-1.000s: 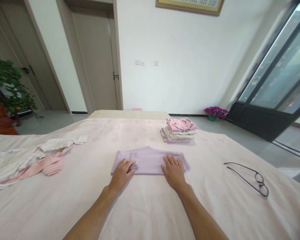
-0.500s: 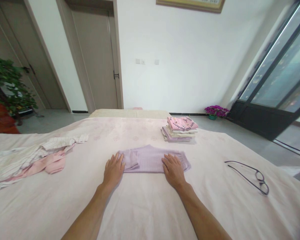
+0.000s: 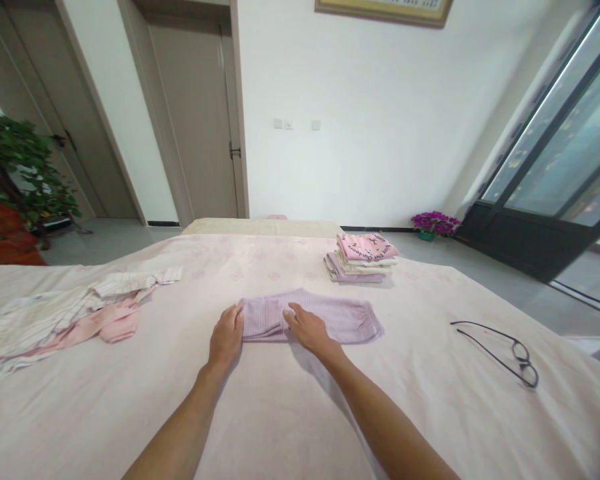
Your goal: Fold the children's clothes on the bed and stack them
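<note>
A lilac striped garment (image 3: 330,319) lies flat on the pale pink bed cover, its left end folded over toward the middle. At its left edge, my left hand (image 3: 227,337) has its fingers curled together against the cloth; whether cloth is pinched between them is hidden. My right hand (image 3: 307,328) is over the garment's middle, beside the inner edge of the folded part, with thumb and forefinger apart and nothing between them.
Folded clothes (image 3: 365,259) form a stack behind the garment, to the right. Glasses (image 3: 523,360) lie at the right. Loose striped and pink clothes (image 3: 115,320) are spread at the left. The cover (image 3: 280,420) has soft wrinkles.
My right hand has moved left from the garment's right part to its middle, and its fingers are no longer lying flat. My left hand's fingers have drawn together at the left edge.
</note>
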Demonstrator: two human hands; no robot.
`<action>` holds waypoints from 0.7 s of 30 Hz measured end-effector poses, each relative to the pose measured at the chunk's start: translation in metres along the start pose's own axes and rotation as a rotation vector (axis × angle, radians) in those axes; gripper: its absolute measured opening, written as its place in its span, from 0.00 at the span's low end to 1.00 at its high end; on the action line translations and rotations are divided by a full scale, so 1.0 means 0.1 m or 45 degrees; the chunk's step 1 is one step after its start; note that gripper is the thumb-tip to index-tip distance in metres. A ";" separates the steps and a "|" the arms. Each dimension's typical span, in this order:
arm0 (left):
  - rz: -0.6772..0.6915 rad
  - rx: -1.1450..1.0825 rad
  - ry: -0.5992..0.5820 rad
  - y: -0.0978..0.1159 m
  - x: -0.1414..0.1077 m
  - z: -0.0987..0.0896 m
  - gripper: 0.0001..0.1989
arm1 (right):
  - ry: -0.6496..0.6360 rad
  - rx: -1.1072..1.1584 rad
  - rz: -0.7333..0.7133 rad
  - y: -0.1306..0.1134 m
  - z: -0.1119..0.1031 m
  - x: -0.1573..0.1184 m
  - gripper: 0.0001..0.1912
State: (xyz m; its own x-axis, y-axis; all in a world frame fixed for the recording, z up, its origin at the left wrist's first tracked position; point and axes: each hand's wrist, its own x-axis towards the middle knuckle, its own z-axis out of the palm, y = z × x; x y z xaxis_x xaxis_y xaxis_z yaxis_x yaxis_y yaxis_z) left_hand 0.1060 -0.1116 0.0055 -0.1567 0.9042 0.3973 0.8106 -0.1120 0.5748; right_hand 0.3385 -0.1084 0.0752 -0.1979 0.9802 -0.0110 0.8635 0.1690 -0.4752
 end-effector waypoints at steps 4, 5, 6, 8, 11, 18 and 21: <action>0.012 -0.080 -0.002 0.00 -0.01 -0.01 0.21 | -0.069 0.107 0.071 -0.22 0.18 0.20 0.36; 0.015 -0.089 -0.003 0.00 -0.01 -0.01 0.21 | -0.063 0.146 0.088 -0.25 0.24 0.24 0.36; 0.017 -0.101 0.000 0.00 -0.01 -0.01 0.21 | -0.042 0.201 0.103 -0.28 0.29 0.28 0.36; 0.021 -0.127 0.010 0.00 -0.01 -0.01 0.21 | 0.037 0.381 0.109 -0.30 0.37 0.34 0.35; 0.127 -0.143 0.006 0.02 -0.02 -0.03 0.23 | 0.164 0.806 0.065 -0.28 0.36 0.41 0.32; 0.600 0.037 -0.057 0.18 -0.13 0.01 0.40 | 0.429 1.255 -0.059 -0.11 -0.17 0.41 0.31; 0.519 0.036 -0.033 0.27 -0.15 0.10 0.38 | 0.522 1.165 -0.145 0.02 -0.38 0.35 0.29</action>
State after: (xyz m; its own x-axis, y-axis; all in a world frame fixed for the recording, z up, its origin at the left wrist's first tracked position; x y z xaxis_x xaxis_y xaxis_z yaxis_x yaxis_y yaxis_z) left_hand 0.1358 -0.1243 0.0075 0.1950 0.7981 0.5700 0.8184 -0.4527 0.3539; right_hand 0.3512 -0.0695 0.1073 0.0664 0.9521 0.2984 0.1276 0.2885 -0.9489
